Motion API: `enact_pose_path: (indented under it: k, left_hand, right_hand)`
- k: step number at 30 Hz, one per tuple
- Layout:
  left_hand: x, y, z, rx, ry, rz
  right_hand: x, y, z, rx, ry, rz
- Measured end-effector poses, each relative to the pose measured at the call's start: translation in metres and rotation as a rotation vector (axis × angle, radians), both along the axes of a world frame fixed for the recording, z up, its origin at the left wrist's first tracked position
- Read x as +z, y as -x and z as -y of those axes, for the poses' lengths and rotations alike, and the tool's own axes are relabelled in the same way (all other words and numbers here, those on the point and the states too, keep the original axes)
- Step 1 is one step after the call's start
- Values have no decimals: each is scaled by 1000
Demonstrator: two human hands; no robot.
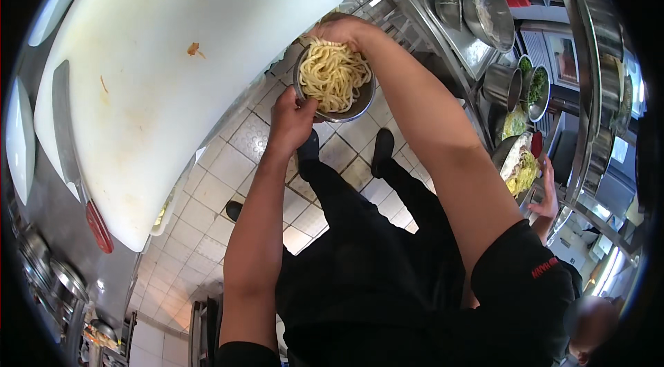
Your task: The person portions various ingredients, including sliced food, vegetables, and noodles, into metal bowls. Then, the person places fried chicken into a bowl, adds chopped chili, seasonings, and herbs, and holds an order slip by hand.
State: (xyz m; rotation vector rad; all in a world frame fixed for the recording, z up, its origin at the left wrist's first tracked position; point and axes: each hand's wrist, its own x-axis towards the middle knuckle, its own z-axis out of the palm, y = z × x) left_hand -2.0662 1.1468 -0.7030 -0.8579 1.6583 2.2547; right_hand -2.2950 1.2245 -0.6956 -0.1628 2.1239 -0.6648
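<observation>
A round metal bowl (369, 94) full of thick pale-yellow noodles (332, 77) is above the tiled floor, just right of the big white cutting board. My left hand (293, 121) grips the bowl's near-left rim, with the thumb over the edge by the noodles. My right hand (340, 30) is bent over the bowl's far side, at the noodles and close to the board's edge. Its fingers are mostly hidden, so what they hold does not show.
The white cutting board (159, 63) bears food scraps and a red-handled knife (66, 125). White plates (19, 139) lie left of it. On the right, a steel counter holds metal bowls (487, 13). A co-worker's hand (545, 194) is beside a pan of food (519, 166).
</observation>
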Motion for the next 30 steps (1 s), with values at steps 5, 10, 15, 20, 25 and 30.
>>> enact_pose_path:
  k: [5, 10, 15, 20, 25, 30]
  left_hand:
    - [1, -9, 5, 21, -49, 8]
    - [-4, -6, 16, 197, -177, 55]
    - [21, 6, 13, 199, -210, -28]
    - [21, 0, 6, 186, -101, -43]
    - [18, -5, 20, 121, -9, -59]
    - [9, -7, 23, 30, 18, -105]
  right_hand:
    - [11, -37, 18, -224, 432, -48]
    - [60, -77, -16, -211, 717, -324]
    - [86, -129, -35, -324, 877, -655]
    - [81, -142, -41, 306, 89, -824]
    - [121, -112, -49, 207, 118, -704]
    - [33, -11, -21, -441, 273, 571]
